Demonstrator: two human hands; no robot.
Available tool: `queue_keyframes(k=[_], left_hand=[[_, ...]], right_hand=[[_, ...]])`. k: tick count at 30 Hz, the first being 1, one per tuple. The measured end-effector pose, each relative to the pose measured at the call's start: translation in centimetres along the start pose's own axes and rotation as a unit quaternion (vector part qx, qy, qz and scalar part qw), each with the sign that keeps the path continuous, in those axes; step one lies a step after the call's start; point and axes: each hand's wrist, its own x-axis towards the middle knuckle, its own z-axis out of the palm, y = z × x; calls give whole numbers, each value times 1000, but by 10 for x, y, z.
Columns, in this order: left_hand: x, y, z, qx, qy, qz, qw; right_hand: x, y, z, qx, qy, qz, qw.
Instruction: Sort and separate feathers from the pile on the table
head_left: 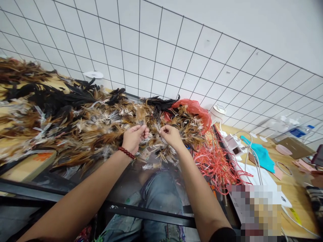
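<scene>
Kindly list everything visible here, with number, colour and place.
feathers: many, brown, black, whitish, centre and left
plastic bag: one, red, right of centre
tangled strings: uncountable, red, below the bag
wire grid: one, black, background
charging adapter: at least one, white, right
cloth: one, turquoise, right
bottle: one, blue-capped, far right
wooden surfaces: count unclear, tan, left and right
other clutter: uncountable, mixed, right
jeans: one pair, blue, bottom centre
bracelet: one, dark red, left wrist
left hand: one, bare, centre, at feathers
right hand: one, bare, beside it
</scene>
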Motion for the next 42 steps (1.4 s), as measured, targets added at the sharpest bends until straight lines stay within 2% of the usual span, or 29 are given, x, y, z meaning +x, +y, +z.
queue_keyframes(k=[2, 4, 7, 11, 17, 21, 23, 26, 27, 29, 31, 34, 37, 40, 42], left_hand=[[-1, 0, 0, 2, 0, -9, 1000], [-2, -1, 0, 8, -9, -25, 1000], [-3, -3, 0, 8, -37, -72, 997], [-2, -6, 0, -34, -72, -121, 989], [-1, -7, -1, -29, -92, -108, 989], [-2, -8, 0, -8, -117, -97, 988], [-3, -9, 0, 1, -125, -92, 988], [-6, -11, 2, 30, -151, -100, 983], [-7, -11, 3, 43, -158, -104, 981], [-8, -12, 4, 69, -171, -102, 977], [-10, -13, 5, 103, -182, -81, 975], [-11, -13, 5, 175, -186, -33, 966], [-10, -12, 5, 195, -152, -11, 969], [-9, -9, 5, 138, -87, -19, 986], [-8, -7, 5, 101, -58, -33, 993]], right_hand=[[2, -4, -4, 166, -27, 40, 985], [1, -9, -4, 283, -42, 63, 956], [-2, -14, 3, 357, -31, 67, 931], [-7, -16, 14, 350, -28, 36, 936], [-6, -16, 20, 292, -37, -5, 956], [-2, -13, 11, 264, -22, -13, 964], [-3, -11, 2, 272, -51, 5, 961], [-6, -11, -10, 319, -161, 42, 933], [-7, -11, -12, 332, -177, 48, 925], [-9, -12, -14, 340, -149, 44, 928], [-9, -14, -12, 320, -101, 25, 942], [-6, -17, -8, 279, -88, 0, 956], [-2, -14, -7, 224, -48, 0, 973], [1, -4, -9, 13, 29, 16, 999], [0, 3, -9, -166, 8, 35, 985]])
